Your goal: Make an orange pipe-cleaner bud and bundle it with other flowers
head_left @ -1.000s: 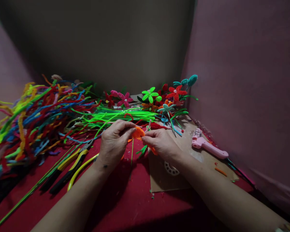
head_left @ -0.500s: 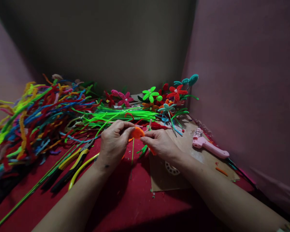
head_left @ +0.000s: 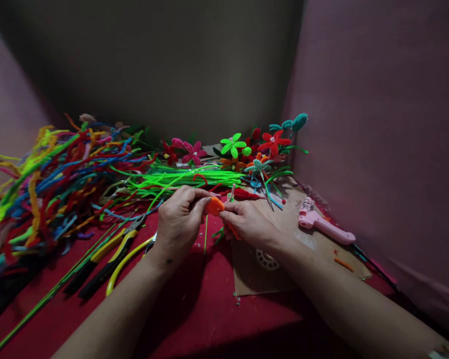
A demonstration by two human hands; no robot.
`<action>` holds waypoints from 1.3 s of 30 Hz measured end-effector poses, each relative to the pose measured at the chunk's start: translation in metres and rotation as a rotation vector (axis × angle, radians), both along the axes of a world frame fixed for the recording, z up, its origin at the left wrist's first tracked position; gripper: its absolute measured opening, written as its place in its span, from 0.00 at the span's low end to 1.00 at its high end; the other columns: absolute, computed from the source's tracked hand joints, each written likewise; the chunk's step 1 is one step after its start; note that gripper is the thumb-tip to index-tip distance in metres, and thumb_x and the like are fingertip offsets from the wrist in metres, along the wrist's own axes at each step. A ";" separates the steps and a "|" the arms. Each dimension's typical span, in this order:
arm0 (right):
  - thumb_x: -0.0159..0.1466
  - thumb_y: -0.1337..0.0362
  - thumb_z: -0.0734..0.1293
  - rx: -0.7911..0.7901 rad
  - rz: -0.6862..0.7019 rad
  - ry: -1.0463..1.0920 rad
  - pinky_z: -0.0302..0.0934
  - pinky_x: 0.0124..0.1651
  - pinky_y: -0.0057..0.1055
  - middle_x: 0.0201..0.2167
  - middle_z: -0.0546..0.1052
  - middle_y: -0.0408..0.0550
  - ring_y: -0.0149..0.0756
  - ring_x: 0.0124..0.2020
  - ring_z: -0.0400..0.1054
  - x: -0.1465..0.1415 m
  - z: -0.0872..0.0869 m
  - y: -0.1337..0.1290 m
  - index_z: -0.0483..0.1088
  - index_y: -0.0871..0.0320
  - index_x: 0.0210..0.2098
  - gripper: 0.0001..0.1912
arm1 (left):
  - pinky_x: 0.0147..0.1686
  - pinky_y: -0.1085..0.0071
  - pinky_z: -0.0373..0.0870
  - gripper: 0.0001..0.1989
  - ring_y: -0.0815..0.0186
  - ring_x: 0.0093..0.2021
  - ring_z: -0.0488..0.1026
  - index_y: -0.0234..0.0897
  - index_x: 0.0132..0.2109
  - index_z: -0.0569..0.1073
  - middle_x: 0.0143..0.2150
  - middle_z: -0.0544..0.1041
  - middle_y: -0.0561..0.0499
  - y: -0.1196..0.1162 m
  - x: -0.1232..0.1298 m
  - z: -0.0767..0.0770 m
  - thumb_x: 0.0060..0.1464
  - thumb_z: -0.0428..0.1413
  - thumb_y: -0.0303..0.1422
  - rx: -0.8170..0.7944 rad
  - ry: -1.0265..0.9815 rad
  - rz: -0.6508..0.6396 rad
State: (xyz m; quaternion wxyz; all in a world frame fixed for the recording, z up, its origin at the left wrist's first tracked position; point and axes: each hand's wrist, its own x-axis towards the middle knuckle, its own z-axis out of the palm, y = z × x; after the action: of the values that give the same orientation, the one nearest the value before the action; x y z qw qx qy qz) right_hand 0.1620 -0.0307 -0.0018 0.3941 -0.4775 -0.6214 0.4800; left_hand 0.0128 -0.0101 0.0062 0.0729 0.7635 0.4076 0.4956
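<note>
Between my hands is an orange pipe cleaner piece point(head_left: 214, 206), fuzzy and bent into a rounded petal-like shape. My left hand point(head_left: 182, 219) pinches its left side between thumb and forefinger. At its right edge, the thumb and fingers of my right hand point(head_left: 247, 222) close on it. More orange shows below the right fingers, partly hidden by them. Just behind the hands lie a bundle of bright green pipe cleaners point(head_left: 194, 176) and a fuzzy red piece point(head_left: 245, 194).
Mixed-colour pipe cleaners point(head_left: 60, 184) heap up at left, near yellow-black pliers point(head_left: 110, 259). Finished fuzzy flowers point(head_left: 232, 145) stand at the back. On the right, a pink glue gun point(head_left: 324, 224) rests on cardboard point(head_left: 262, 281) over a red cloth point(head_left: 209, 319).
The orange piece has turned slightly between my fingers and looks narrower. Both hands have shifted only a little and keep their pinch.
</note>
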 end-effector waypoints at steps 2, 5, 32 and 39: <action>0.61 0.70 0.57 -0.060 0.007 0.061 0.47 0.18 0.22 0.13 0.61 0.37 0.24 0.14 0.57 0.000 0.001 -0.001 0.63 0.60 0.22 0.12 | 0.30 0.75 0.65 0.05 0.71 0.29 0.69 0.36 0.32 0.74 0.29 0.73 0.54 0.000 0.000 0.000 0.52 0.54 0.29 0.023 0.009 0.001; 0.62 0.68 0.57 -0.121 -0.004 0.142 0.48 0.18 0.21 0.15 0.66 0.39 0.24 0.15 0.59 -0.001 0.002 -0.003 0.63 0.61 0.23 0.12 | 0.31 0.75 0.65 0.05 0.71 0.29 0.69 0.36 0.32 0.74 0.29 0.72 0.54 0.000 0.001 0.000 0.52 0.54 0.27 0.062 0.020 0.001; 0.60 0.72 0.57 0.220 -0.093 -0.176 0.45 0.25 0.25 0.17 0.61 0.39 0.26 0.21 0.52 0.002 -0.009 0.005 0.73 0.65 0.29 0.13 | 0.23 0.75 0.72 0.03 0.70 0.21 0.73 0.32 0.29 0.74 0.23 0.76 0.53 -0.005 0.008 0.017 0.43 0.58 0.28 -0.609 -0.389 -0.123; 0.61 0.67 0.58 0.250 -0.079 -0.120 0.48 0.27 0.26 0.19 0.63 0.40 0.27 0.22 0.54 0.003 -0.013 0.007 0.69 0.63 0.24 0.13 | 0.24 0.77 0.71 0.03 0.70 0.22 0.73 0.31 0.29 0.73 0.22 0.76 0.53 -0.005 0.008 0.017 0.44 0.58 0.27 -0.588 -0.375 -0.069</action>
State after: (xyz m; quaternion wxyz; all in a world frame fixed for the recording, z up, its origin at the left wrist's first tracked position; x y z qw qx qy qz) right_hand 0.1651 -0.0235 -0.0149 0.4313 -0.4766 -0.6794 0.3538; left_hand 0.0210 -0.0147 0.0232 0.3798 0.6190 0.4863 0.4859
